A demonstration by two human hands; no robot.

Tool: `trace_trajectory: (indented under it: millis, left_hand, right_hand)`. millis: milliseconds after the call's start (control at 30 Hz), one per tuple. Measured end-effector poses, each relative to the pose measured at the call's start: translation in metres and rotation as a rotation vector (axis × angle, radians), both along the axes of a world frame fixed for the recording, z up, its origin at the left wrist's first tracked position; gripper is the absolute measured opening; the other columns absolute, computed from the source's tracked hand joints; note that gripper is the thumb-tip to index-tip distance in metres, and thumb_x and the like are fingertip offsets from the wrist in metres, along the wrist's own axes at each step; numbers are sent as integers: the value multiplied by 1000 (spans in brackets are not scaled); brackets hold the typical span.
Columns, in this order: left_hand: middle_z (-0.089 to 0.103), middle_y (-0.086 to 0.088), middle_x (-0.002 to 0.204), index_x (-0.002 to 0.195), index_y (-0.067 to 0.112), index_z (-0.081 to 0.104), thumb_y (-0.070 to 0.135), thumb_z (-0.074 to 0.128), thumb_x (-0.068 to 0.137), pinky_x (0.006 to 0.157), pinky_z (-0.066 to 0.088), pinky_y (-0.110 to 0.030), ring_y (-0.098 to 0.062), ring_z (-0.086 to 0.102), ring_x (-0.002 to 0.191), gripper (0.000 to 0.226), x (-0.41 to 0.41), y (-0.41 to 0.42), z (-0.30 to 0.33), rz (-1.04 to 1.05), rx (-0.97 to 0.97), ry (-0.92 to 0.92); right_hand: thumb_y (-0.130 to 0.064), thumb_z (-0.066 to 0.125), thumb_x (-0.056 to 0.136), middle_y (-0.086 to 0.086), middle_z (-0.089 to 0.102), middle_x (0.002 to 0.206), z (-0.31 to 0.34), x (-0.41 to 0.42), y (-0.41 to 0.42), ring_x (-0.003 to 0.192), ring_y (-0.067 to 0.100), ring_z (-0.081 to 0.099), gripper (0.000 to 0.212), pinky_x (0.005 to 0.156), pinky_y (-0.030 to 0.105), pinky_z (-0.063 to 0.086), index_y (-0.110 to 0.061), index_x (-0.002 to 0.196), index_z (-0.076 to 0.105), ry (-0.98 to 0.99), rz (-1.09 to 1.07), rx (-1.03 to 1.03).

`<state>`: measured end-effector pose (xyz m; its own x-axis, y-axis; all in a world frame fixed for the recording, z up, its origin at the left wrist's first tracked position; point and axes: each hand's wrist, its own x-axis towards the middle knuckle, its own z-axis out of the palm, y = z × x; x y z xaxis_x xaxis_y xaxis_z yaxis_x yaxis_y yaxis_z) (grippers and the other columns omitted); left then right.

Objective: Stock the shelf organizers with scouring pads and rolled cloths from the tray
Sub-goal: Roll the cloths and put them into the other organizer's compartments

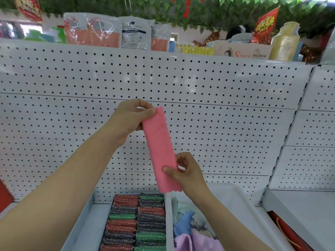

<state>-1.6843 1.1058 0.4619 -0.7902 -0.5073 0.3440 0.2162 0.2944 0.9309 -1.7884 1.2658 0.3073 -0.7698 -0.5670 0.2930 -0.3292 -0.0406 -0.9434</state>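
Observation:
A pink cloth (159, 142), folded into a long narrow strip, hangs in the air in front of the pegboard. My left hand (129, 120) pinches its top end between thumb and fingers. My right hand (184, 171) pinches its lower part from the right side. Below, a white shelf organizer (90, 220) holds two rows of red, green and dark scouring pads (137, 221) standing on edge. To its right, another white compartment (233, 198) holds loose cloths (190, 227) in blue, pale green, white and lilac.
A white perforated back panel (217, 98) fills the view behind my hands. The top shelf carries packaged goods (92, 31), a boxed product (241, 51) and a yellow bottle (284, 42). Red packaging (290, 232) lies on the shelf at the lower right.

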Motion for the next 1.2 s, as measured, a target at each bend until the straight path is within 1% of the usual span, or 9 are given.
trace_trajectory:
  millis: [100, 200, 300, 433, 567, 700, 900, 1067, 1200]
  left_hand:
    - [75, -3, 81, 92, 11, 64, 13, 69, 91, 67, 58, -25, -13, 69, 72, 5, 2, -2, 0, -15, -4, 17]
    - [75, 1, 75, 92, 11, 65, 12, 68, 91, 62, 56, -22, -9, 68, 67, 4, 3, -3, 0, -1, -2, 52]
    - [75, 1, 76, 92, 11, 65, 12, 68, 91, 66, 58, -24, -10, 68, 69, 3, 2, -7, 0, 26, -5, 81]
    - [74, 1, 76, 92, 11, 65, 11, 67, 91, 70, 58, -28, -13, 68, 72, 3, 4, -10, 4, -20, -36, 96]
    - [71, 0, 74, 89, 12, 63, 15, 68, 84, 63, 55, -22, -13, 66, 69, 8, 10, -7, 10, -231, -52, 108]
    - [69, 2, 70, 89, 10, 59, 15, 63, 82, 57, 51, -19, -10, 63, 62, 10, 13, -6, 12, -373, -32, 128]
    - [71, -6, 82, 86, 16, 66, 26, 74, 74, 65, 56, -24, -22, 66, 81, 18, 9, -18, 11, -298, 0, 137]
    - [74, -3, 81, 88, 13, 65, 21, 71, 76, 69, 59, -26, -19, 66, 78, 16, 4, -23, 6, -189, 39, 103]
    - [71, 1, 76, 89, 12, 64, 12, 67, 88, 61, 55, -21, -11, 64, 67, 3, 1, -20, 2, -168, 57, 63]
  right_hand:
    - [-15, 85, 75, 0, 71, 97, -5, 1, -1, 90, 18, 66, 36, 72, 33, 57, -14, 99, 58, -38, 32, -55]
    - [-11, 83, 77, -4, 71, 85, -3, 4, -2, 80, 15, 64, 22, 70, 38, 55, -13, 91, 65, -17, 31, -116]
    - [-13, 79, 81, -12, 73, 82, -1, 7, -1, 73, 4, 64, 8, 67, 25, 52, -19, 81, 73, 17, -9, -142]
    - [-12, 77, 84, -8, 72, 115, 0, 0, 3, 108, 14, 67, 2, 93, 40, 53, -12, 86, 76, 33, 144, -134]
    - [-19, 74, 85, 4, 62, 134, 2, -2, 5, 122, 21, 60, 18, 103, 48, 47, -3, 83, 67, -2, 398, -138]
    - [-9, 67, 89, 7, 66, 109, 5, 0, 4, 97, 20, 61, 23, 92, 42, 50, 12, 88, 58, -36, 450, -165]
    - [-14, 71, 87, 3, 66, 82, 4, 4, 2, 78, 16, 59, 10, 72, 28, 48, -10, 94, 65, 2, 294, -173]
    - [-9, 80, 80, 5, 67, 85, -1, 2, 3, 82, 19, 61, 55, 82, 36, 54, -19, 129, 58, -91, 308, -65]
    - [-7, 82, 77, 16, 72, 100, -5, 4, 3, 92, 24, 66, 26, 88, 39, 57, -6, 102, 75, -120, 362, 26]
